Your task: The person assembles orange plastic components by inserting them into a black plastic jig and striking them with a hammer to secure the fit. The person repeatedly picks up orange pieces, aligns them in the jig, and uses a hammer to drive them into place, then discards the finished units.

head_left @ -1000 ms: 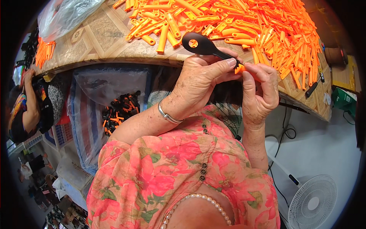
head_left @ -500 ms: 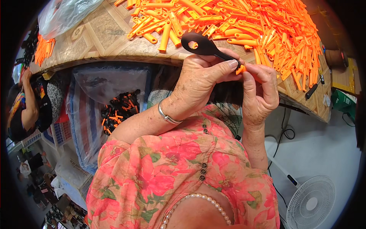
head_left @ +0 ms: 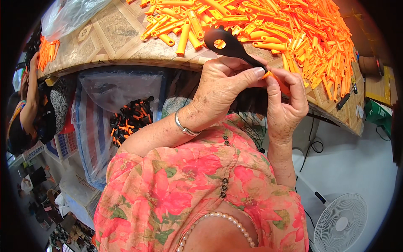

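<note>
My left hand [head_left: 226, 82] is closed around the neck of a black spaghetti server [head_left: 226, 44], whose toothed head with a round hole points up and to the left over the table edge. Between the fingertips of my right hand [head_left: 287, 98] is an orange plastic handle [head_left: 283, 86], mostly hidden by the fingers. The neck's end and the handle's end meet between both hands; how far one sits inside the other cannot be made out. Beyond my hands lies a big heap of orange handles [head_left: 273, 27] on the table.
Below the table [head_left: 113, 38], to the left, stands a striped woven bag [head_left: 90, 126] holding black and orange utensils [head_left: 132, 119]. A co-worker's arm [head_left: 30, 96] reaches the table at far left. A white fan [head_left: 341, 222] stands at lower right; a dark-handled tool [head_left: 343, 101] lies at the table's right.
The server's head has shifted slightly right and down. Its neck end and the orange handle have come closer together, hiding the neck's tip. The co-worker's arm has moved up.
</note>
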### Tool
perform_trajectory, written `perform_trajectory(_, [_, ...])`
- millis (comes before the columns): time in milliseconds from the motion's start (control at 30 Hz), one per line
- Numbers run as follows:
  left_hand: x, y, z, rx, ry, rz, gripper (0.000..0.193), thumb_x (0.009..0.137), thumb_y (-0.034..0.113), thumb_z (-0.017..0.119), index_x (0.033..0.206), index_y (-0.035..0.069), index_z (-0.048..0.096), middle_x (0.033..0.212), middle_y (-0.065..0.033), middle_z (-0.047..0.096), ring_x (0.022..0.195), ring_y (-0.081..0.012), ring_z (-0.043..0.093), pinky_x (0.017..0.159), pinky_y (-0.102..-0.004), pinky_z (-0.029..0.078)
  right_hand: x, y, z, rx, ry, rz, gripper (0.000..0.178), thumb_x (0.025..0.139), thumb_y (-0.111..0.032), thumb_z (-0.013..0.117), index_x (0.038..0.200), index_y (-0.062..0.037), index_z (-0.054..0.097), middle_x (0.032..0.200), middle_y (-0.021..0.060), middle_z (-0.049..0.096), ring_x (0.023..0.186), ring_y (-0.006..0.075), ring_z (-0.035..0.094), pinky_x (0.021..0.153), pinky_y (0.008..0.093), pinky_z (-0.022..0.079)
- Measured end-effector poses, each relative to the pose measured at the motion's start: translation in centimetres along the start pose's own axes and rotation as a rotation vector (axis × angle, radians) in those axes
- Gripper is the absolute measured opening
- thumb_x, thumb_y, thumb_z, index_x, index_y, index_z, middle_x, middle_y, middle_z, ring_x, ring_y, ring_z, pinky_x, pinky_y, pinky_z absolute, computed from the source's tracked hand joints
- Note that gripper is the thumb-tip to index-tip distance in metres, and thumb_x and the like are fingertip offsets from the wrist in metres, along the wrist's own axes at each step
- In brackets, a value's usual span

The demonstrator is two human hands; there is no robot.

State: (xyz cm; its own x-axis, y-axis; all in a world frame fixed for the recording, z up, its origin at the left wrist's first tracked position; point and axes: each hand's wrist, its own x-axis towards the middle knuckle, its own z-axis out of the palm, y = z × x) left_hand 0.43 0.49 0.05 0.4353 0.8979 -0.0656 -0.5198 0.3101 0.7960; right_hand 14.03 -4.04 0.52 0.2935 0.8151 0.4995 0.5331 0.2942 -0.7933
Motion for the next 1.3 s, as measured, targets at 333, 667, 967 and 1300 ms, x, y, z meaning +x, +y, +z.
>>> perform_trajectory(333, [-0.3,-0.1,-0.5,0.194,-0.033,0.034,0.027,0.087,0.002,0.067,0.114,0.000,0.063,0.094,-0.0062,0.068,0.087,-0.0104,0.063,0.077,-0.0228,0.052,0.3,-0.1,-0.4,0.095,-0.126,0.130,0.009,0.083,-0.002,0.070,0.091,-0.0003,0.065,0.083,0.0037,0.059,0.073,0.0090,0.058,0.063,0.0224,0.047])
perform_trajectory(667, [-1.9,6.9,-0.2,1.042,-0.408,0.575,0.029,0.074,0.008,0.074,0.102,0.003,0.067,0.090,-0.0109,0.065,0.084,-0.0290,0.063,0.073,-0.0343,0.051,0.8,0.7,-2.5,0.034,-0.100,0.205,0.009,0.085,-0.004,0.068,0.087,0.0020,0.063,0.082,0.0048,0.062,0.075,0.0121,0.056,0.070,0.0250,0.046])
perform_trajectory(967, [2.5,6.9,0.7,1.803,-0.619,0.535,0.018,0.076,0.015,0.068,0.090,0.006,0.063,0.088,-0.0096,0.065,0.083,-0.0299,0.064,0.081,-0.0441,0.050,1.0,-1.0,-2.3,-0.032,-0.289,0.198,0.010,0.082,-0.003,0.069,0.091,-0.0010,0.066,0.083,0.0058,0.060,0.072,0.0132,0.057,0.061,0.0256,0.046])
perform_trajectory(1300, [2.2,6.0,-0.5,1.168,-0.671,0.047,0.012,0.082,0.007,0.066,0.091,0.000,0.067,0.066,-0.0068,0.063,0.060,-0.0143,0.061,0.056,-0.0279,0.050,1.5,-1.0,-4.7,-0.244,-0.433,-0.340,0.034,0.065,-0.005,0.080,0.098,-0.0089,0.071,0.084,0.0040,0.055,0.070,0.0171,0.057,0.058,0.0291,0.047])
